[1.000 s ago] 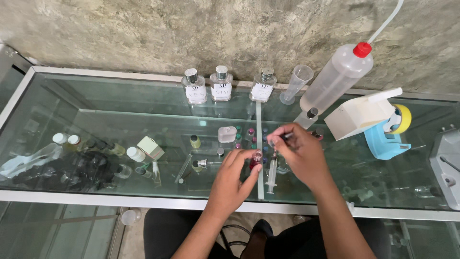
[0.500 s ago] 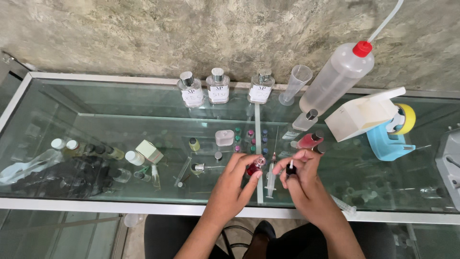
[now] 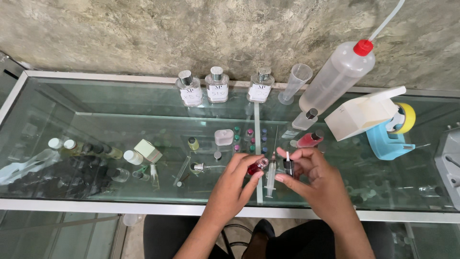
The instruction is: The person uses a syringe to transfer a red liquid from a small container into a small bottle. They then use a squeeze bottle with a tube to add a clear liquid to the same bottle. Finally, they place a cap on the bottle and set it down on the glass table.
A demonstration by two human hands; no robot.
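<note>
Two hands at work above the glass counter (image 3: pixel 96 103). Left hand (image 3: pixel 235 180): fingertips pinched round a small vial of red liquid (image 3: pixel 256 165), tilted, neck toward the right and seemingly uncapped. Right hand (image 3: pixel 318 180): thumb and forefinger pinched on a small black spray cap (image 3: pixel 288 166) with a short white dip tube, held upright just beside the vial's mouth but not yet on it. Judged from this: vial filled, cap in hand, fitting not done. Just between and beyond the hands, a syringe (image 3: pixel 271 175) flat on the glass. Near it, a larger red-filled bottle (image 3: pixel 309 139) on its side. Further back, three labelled square perfume bottles (image 3: pixel 217 86), a clear measuring cylinder (image 3: pixel 293 82) and a red-capped wash bottle (image 3: pixel 335 79). Well apart to the right, a blue tape dispenser (image 3: pixel 389 141).
</note>
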